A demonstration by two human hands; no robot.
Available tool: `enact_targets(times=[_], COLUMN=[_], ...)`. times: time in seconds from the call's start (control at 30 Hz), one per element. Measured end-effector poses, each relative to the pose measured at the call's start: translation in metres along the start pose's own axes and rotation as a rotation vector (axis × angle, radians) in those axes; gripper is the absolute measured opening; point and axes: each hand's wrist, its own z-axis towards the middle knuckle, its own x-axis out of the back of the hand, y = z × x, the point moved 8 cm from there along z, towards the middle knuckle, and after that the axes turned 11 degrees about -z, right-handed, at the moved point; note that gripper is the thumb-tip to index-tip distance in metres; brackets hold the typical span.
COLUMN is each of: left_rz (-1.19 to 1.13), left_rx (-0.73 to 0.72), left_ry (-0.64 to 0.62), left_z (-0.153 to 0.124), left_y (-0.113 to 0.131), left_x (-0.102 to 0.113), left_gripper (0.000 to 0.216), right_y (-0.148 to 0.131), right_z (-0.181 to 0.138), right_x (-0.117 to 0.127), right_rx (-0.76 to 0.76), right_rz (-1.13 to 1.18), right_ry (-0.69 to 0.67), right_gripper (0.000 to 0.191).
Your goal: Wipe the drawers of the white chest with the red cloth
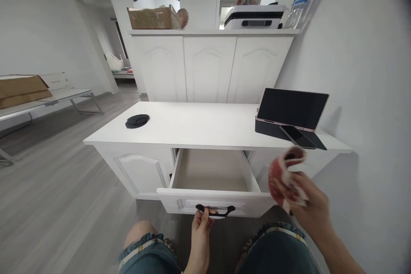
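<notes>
The drawer (212, 171) of a white cabinet stands pulled out, its bare bottom showing. My left hand (201, 227) has its fingers wrapped round the black drawer handle (224, 212), near the handle's left end. Off the drawer's right front corner, in the air, my right hand (308, 199) is closed on a bunched red and white cloth (281, 180). The cloth is folded over on itself and slightly blurred.
On the white cabinet top (199, 122) sit black round pads (137, 120) at left and a propped tablet (292, 109) with a phone (298, 137) at right. The upper shelf bears a cardboard box (150, 18), a white case (255, 15) and a plastic bottle (299, 6). A wall rises at right.
</notes>
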Motion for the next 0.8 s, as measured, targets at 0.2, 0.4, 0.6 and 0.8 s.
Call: enact_targets(times=[0.2, 0.4, 0.6, 0.8], left_rz=[-0.026, -0.021, 0.003, 0.016], left_rx=[0.002, -0.009, 0.056, 0.014], left_ry=[0.038, 0.027, -0.065, -0.042], left_z=[-0.014, -0.028, -0.027, -0.026], left_y=[-0.005, -0.003, -0.004, -0.006], left_x=[0.014, 0.019, 0.018, 0.021], left_gripper=[0.046, 0.041, 0.039, 0.041], right_y=[-0.025, -0.059, -0.066, -0.051], right_z=[0.064, 0.076, 0.005, -0.029], right_x=[-0.066, -0.098, -0.177, -0.212], right_rx=[0.298, 0.54, 0.665, 0.342], right_rz=[-0.285, -0.469, -0.456, -0.188], right_ry=[-0.452, -0.575, -1.068, -1.504], right_gripper=[0.04, 0.035, 0.036, 0.061])
